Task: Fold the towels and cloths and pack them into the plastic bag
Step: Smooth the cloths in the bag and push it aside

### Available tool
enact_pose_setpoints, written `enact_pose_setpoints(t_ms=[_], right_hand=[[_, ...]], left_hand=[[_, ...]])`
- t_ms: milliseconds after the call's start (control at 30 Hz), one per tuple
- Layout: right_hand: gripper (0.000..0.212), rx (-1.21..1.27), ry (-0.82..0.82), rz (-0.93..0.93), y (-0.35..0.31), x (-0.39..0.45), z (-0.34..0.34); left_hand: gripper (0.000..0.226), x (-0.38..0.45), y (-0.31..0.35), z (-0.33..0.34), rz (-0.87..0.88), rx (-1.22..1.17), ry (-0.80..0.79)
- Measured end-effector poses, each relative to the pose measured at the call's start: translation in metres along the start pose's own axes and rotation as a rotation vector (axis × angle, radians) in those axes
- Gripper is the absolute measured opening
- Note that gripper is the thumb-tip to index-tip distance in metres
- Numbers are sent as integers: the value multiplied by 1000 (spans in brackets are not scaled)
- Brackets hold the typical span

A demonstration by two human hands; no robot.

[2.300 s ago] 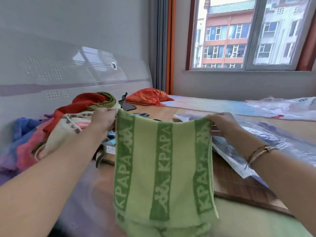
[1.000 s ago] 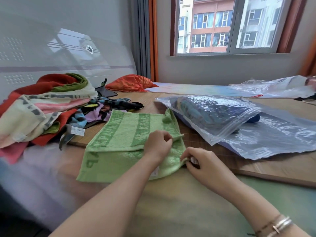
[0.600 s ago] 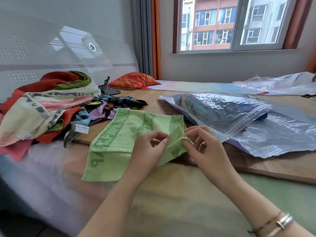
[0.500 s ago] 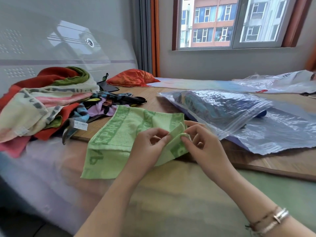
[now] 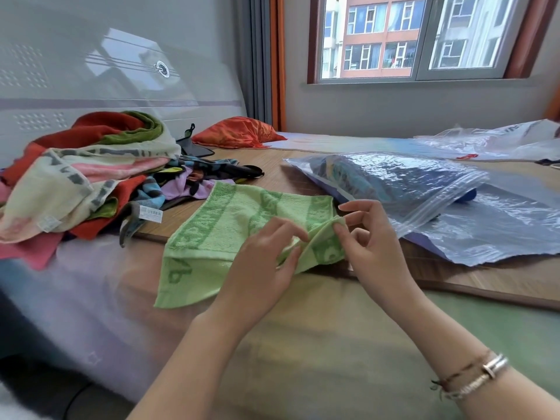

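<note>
Head view: green towel [image 5: 242,237] lies folded on the bed, partly over the near edge of the wooden mat [image 5: 454,277], just left of the plastic bag [image 5: 409,189], which already holds dark blue cloth. Left hand [image 5: 266,262] pinches the towel's raised right corner from the left, fingers curled on the fabric. Right hand [image 5: 366,237] pinches the same corner between thumb and forefinger, its other fingers spread loosely above.

Half a second ago both hands held this corner in much the same way; now it is lifted slightly higher and the right hand's free fingers are fanned wider. A second ago the towel lay flatter, with the hands working at its near right edge. Further back it hung unfolded between both hands.

Pile of unfolded towels and cloths [image 5: 85,177] sits to the left, its edge near the towel.
</note>
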State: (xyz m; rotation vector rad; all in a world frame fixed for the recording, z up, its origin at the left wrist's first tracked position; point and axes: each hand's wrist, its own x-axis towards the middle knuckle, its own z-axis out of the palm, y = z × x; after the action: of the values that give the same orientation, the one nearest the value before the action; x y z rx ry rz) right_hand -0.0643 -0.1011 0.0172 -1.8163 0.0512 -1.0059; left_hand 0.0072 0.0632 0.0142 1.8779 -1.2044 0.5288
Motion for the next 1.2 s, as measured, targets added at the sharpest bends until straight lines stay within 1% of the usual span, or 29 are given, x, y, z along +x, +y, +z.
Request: enact_pose_setpoints(t_ms=[33, 100, 167, 200, 267, 333, 433, 500, 633, 700, 767, 833, 933, 1067, 1133, 1200], right_hand=[[20, -30, 0, -11, 0, 0, -1], [17, -114, -12, -48, -2, 0, -2], [14, -154, -11, -68, -3, -1, -2], [13, -156, 0, -67, -5, -1, -1], [10, -157, 25, -53, -10, 2, -3], [11, -144, 51, -30, -19, 6, -6], [18, -75, 100, -8, -38, 13, -9], [21, -24, 119, -8, -50, 16, -8], [11, -15, 163, -2, -70, 17, -2], [14, -16, 191, -12, -84, 18, -1], [19, -24, 194, -41, -101, 22, -3], [14, -10, 205, -57, -119, 30, -8], [5, 34, 231, -66, -153, 49, -17], [4, 67, 189, -57, -194, 80, -24], [3, 58, 177, -11, -203, 98, -25], [5, 23, 158, 37, -201, 116, -25]], left_hand=[[10, -2, -2, -1, 15, 18, -26], [23, -6, -3, -2, 16, 73, -67], [36, -10, -4, -3, 4, 188, -82], [39, -10, -6, -4, 2, 251, -87], [36, -11, -13, -5, -9, 319, -86], [29, -11, -22, -11, -36, 337, -40], [22, -7, -37, -26, -67, 375, -3], [23, -3, -48, -36, -74, 448, -35], [25, 5, -57, -65, -173, 546, -89], [23, 9, -50, -90, -167, 542, -24], [21, 17, -34, -119, -130, 455, 96], [21, 30, -14, -149, -106, 384, 201], [22, 55, 14, -183, -97, 374, 307], [22, 85, 41, -218, -62, 467, 324], [25, 97, 43, -231, -24, 574, 282], [34, 109, 36, -241, -24, 631, 203]])
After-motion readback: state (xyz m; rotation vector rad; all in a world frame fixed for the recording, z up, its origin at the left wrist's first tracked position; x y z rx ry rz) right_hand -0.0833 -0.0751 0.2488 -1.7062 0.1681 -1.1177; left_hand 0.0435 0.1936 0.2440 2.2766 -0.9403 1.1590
